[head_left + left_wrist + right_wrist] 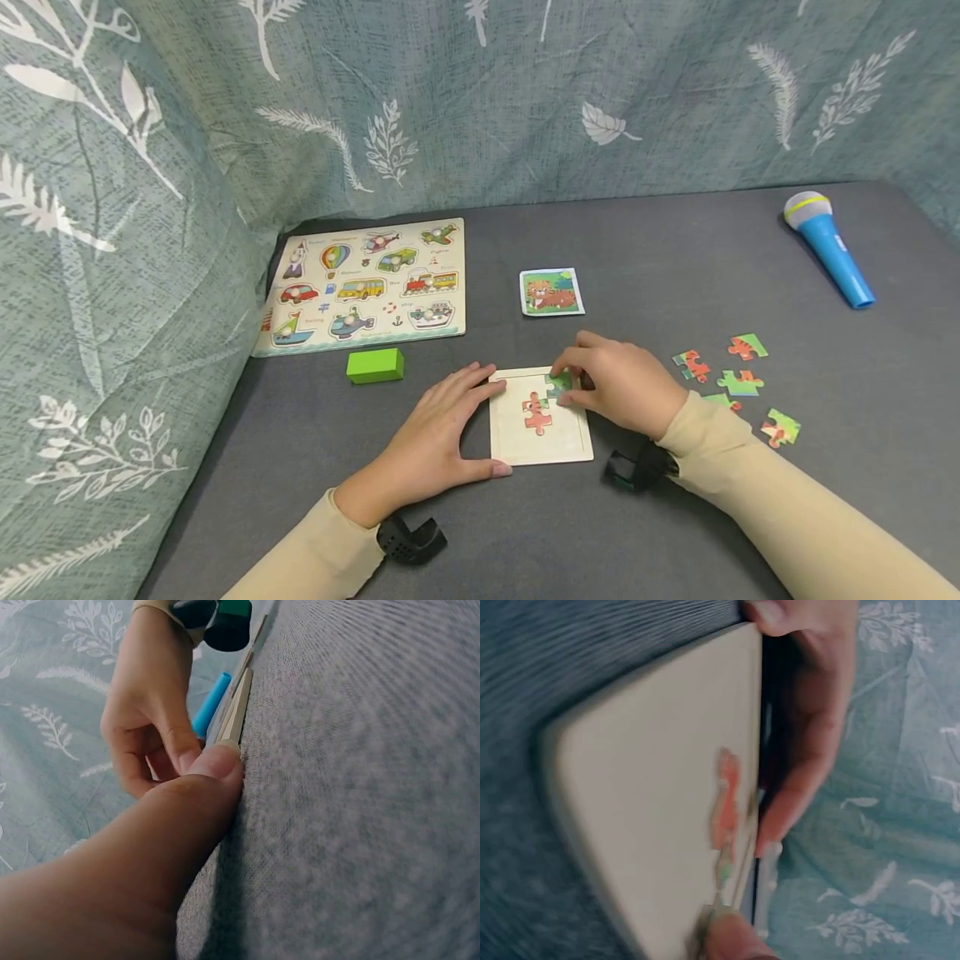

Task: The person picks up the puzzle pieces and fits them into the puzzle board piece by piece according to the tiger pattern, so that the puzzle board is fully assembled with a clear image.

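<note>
A pale square puzzle board lies on the dark table between the two hands. My left hand spans its left side, fingers extended to the far corner and thumb on the near corner. The right hand pinches a green puzzle piece between thumb and fingers at the board's far right corner. A red puzzle piece lies in the middle of the board, next to the green one. In the right wrist view, the right thumb is at the board's edge, near the red piece.
Several loose puzzle pieces lie right of the right hand. Beyond the board is a tiger picture card. A vehicle peg puzzle and a green block lie at left; a blue toy microphone is at far right.
</note>
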